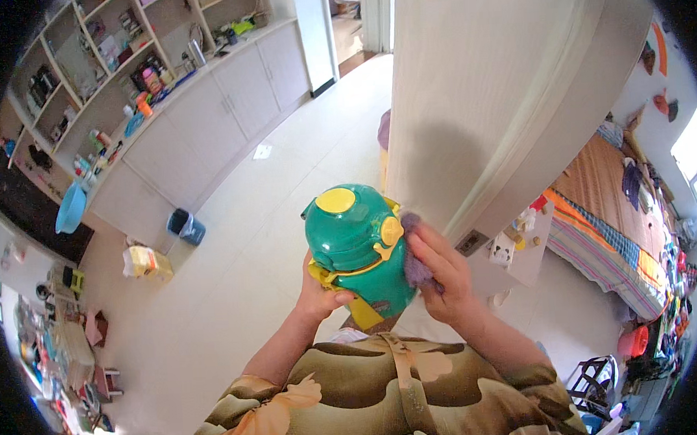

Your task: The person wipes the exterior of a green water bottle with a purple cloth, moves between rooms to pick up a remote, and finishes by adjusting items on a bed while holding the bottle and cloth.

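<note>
A rounded green container (349, 232) with yellow trim is held up in front of my body. On its domed top sits a yellow oval patch (336, 200), and a yellow round knob (391, 231) is on its right side. My left hand (321, 293) grips it from the lower left, thumb over the yellow band. With my right hand (442, 266) I press a purple-grey cloth (417, 258) against the container's right side. The underside of the container is hidden from me.
A pale door (466, 93) stands just beyond my right hand, its edge showing a latch plate (471, 243). To the left run low cabinets (201, 116) with shelves above. A blue waste bin (186, 227) is on the floor. At right is a bed (596, 204).
</note>
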`<state>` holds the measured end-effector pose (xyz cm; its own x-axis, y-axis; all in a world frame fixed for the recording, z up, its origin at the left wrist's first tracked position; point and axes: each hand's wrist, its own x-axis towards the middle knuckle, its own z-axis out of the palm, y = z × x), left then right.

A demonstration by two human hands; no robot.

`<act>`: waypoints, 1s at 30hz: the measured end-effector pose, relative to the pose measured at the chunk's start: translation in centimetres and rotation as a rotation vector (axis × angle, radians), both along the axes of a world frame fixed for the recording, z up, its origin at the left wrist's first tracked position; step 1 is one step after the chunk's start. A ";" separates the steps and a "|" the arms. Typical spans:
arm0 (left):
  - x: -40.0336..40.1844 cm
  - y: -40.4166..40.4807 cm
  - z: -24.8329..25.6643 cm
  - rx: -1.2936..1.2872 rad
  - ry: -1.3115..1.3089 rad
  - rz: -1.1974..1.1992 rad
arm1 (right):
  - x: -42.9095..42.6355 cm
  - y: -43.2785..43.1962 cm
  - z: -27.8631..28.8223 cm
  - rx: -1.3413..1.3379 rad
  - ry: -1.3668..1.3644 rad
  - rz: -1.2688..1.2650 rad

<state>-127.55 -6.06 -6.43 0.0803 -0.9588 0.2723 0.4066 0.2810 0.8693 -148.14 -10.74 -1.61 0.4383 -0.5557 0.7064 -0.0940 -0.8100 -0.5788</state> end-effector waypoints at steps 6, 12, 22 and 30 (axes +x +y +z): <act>-0.5 -5.0 1.3 -0.069 -0.001 -0.439 | -5.1 3.3 -4.4 0.594 -0.424 -0.405; -2.4 -7.1 1.0 0.134 -0.078 -0.847 | 1.0 5.7 3.4 0.053 -0.335 -0.774; -4.0 -6.9 -1.5 0.322 -0.146 -1.026 | -0.2 23.1 -8.8 0.817 -0.572 -1.331; -6.3 -6.7 -1.9 0.356 -0.116 -1.201 | -16.1 44.5 -8.5 0.009 -0.819 -2.549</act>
<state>-133.82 -12.77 -8.35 -0.8995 -0.4314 -0.0693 0.1585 -0.4700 0.8683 -164.22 33.79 -10.07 -0.7287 0.5995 0.3310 -0.1767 0.3025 -0.9366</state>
